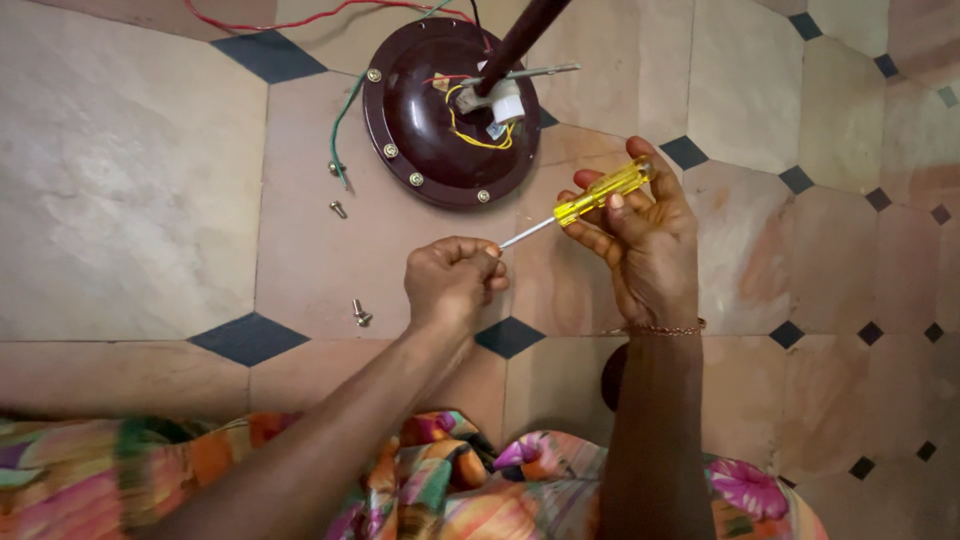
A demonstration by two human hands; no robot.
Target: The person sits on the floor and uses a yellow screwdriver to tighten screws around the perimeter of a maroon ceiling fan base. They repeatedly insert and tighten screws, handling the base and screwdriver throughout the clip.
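Screwdriver (590,198), yellow-handled with a thin metal shaft, lies across the fingers of the right hand (645,245) in the head view; that grip is loose, fingers half curled under the handle and thumb resting on top. The shaft's tip reaches the left hand (452,282), whose grip is closed, fingertips pinched together at the tip; whether something small sits between them I cannot tell. A thin bracelet (660,329) circles the right wrist. Both hands hover above the tiled floor (130,200), just below a dark brown round fan housing (420,130) with brass screws around its rim and yellow wiring at its centre, where a dark rod (520,40) rises. Two loose screws (361,314) lie on the floor, left of the left hand. Red wire (300,18) and green wire (345,120) trail from the housing.
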